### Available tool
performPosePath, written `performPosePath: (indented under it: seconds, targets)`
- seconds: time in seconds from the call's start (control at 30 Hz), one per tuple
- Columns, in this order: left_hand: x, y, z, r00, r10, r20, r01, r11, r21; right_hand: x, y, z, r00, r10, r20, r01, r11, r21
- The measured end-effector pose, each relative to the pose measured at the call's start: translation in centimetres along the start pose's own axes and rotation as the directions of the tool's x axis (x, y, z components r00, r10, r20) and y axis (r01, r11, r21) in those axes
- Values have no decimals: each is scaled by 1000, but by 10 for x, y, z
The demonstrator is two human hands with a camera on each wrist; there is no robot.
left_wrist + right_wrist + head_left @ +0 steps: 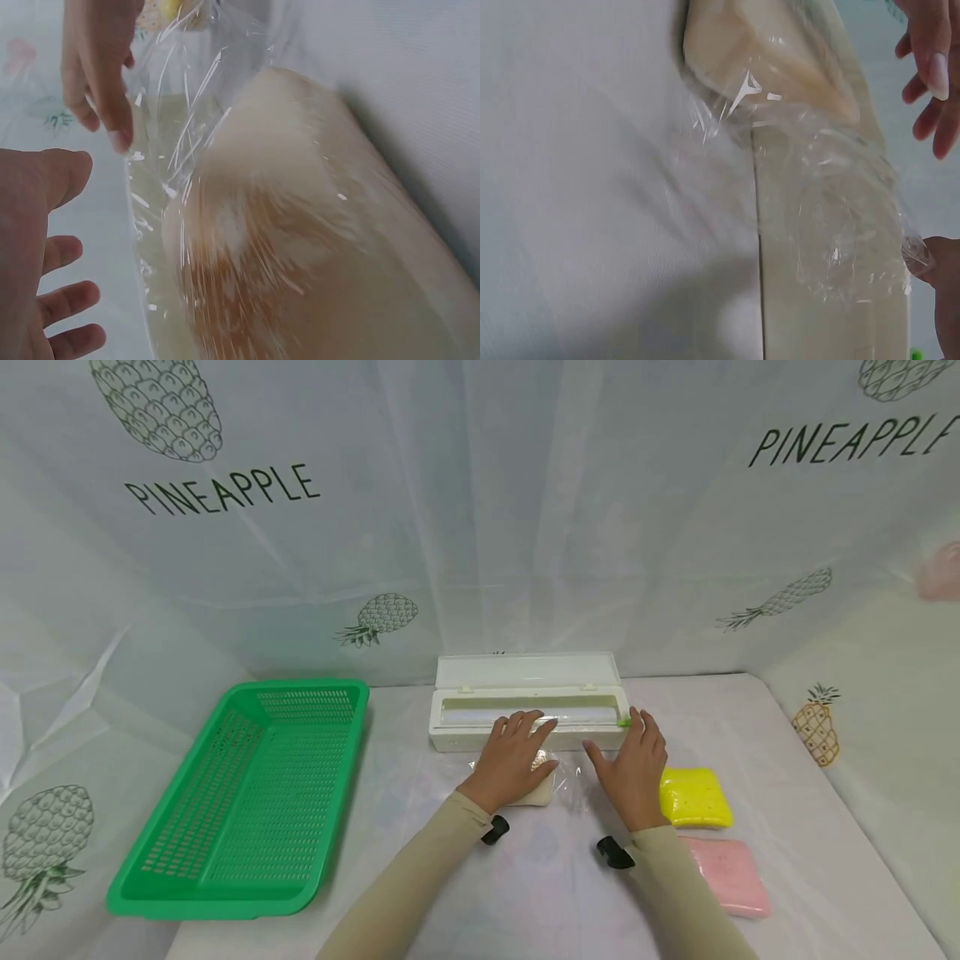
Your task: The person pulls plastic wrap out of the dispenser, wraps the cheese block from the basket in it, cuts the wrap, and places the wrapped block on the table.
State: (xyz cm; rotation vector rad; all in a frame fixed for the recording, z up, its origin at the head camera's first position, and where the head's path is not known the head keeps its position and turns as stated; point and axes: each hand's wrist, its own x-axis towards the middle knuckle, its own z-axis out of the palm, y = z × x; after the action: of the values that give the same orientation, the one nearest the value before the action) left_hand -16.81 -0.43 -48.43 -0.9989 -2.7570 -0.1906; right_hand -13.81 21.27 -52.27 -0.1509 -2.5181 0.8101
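Observation:
A white cling film dispenser stands at the back with its lid raised and a film roll inside. Before it lies a cream-coloured block, partly covered by clear cling film; in the left wrist view the block shows a brownish patch under the film. My left hand reaches over the block with fingers spread, holding nothing visible. My right hand is at the dispenser's right end, fingers near a green slider. In the right wrist view its thumb meets the film's edge.
A green plastic basket stands on the left of the table. To the right lie a yellow packet and a pink packet. A pineapple-printed sheet hangs behind the dispenser.

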Motion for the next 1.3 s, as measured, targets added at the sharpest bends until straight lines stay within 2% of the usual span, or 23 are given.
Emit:
performPosePath:
  seconds: [0.13, 0.4, 0.57, 0.8, 1.0, 1.3]
  targets:
    - [11, 5, 1, 1000, 0, 30, 1, 1000, -17, 4, 6, 2, 1000, 26, 2, -26, 1000, -13]
    - [32, 16, 7, 999, 4, 42, -3, 999, -39, 10, 12, 7, 996, 79, 44, -77, 996, -51]
    - [43, 21, 12, 999, 4, 46, -3, 1000, -14, 10, 15, 8, 995, 92, 44, -90, 994, -55]
    - [62, 34, 17, 999, -8, 32, 9, 999, -39, 8, 19, 9, 997, 77, 22, -76, 995, -71]
    - [78, 48, 20, 998, -43, 53, 46, 997, -54, 5, 23, 9, 999, 41, -18, -43, 995, -92]
    - [88, 55, 33, 1000, -29, 3, 29, 998, -56, 3, 24, 11, 999, -4, -47, -1, 993, -116]
